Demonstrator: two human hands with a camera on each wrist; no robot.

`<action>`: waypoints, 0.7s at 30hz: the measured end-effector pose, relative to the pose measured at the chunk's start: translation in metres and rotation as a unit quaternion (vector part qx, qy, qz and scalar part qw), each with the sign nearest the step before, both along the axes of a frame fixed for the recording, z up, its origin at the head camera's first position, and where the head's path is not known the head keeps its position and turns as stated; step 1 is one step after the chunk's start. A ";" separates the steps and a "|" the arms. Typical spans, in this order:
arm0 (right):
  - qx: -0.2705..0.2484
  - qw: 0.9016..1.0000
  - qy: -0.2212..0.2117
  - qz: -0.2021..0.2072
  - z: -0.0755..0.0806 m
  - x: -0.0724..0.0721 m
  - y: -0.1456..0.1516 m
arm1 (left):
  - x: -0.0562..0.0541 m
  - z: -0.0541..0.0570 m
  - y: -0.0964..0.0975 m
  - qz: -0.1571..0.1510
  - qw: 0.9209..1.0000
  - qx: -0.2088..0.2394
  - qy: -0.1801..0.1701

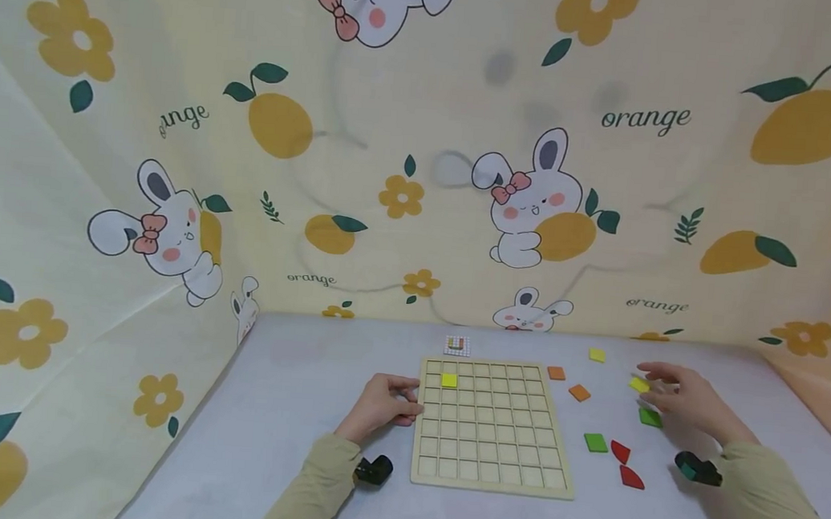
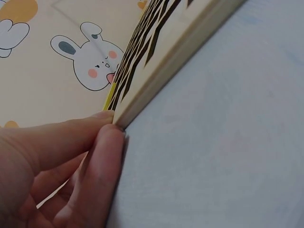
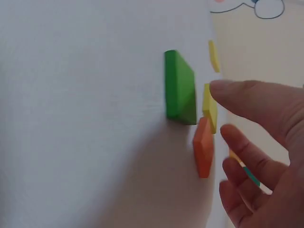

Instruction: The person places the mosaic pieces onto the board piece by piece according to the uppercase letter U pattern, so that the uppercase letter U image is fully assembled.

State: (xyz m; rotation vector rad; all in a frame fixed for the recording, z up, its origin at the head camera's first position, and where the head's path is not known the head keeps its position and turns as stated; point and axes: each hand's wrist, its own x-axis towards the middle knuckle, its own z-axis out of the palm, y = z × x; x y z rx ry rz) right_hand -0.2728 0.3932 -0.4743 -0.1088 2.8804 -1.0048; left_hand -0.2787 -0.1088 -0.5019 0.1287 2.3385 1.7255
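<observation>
A pale wooden grid board (image 1: 491,426) lies on the table, with one yellow square tile (image 1: 449,381) in a cell near its far left corner. At the board's left edge, my left hand (image 1: 382,406) pinches the rim between thumb and finger; the left wrist view shows the fingertips against the board edge (image 2: 171,64). On the right, my right hand (image 1: 688,399) reaches over another yellow tile (image 1: 639,384). Its thumb (image 3: 237,97) and fingers are spread apart around that tile, holding nothing. A green tile (image 1: 650,417) lies just nearer than the yellow one.
Right of the board lie two orange tiles (image 1: 579,392), a green tile (image 1: 596,443), two red rounded pieces (image 1: 632,476) and a farther yellow tile (image 1: 597,355). A small pattern card (image 1: 457,345) sits behind the board. Printed cloth (image 1: 416,251) walls the table's back and sides.
</observation>
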 end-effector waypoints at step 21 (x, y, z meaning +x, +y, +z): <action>0.004 1.000 0.015 0.012 -0.008 -0.001 -0.012 | 0.003 0.004 0.002 0.008 1.000 -0.004 -0.003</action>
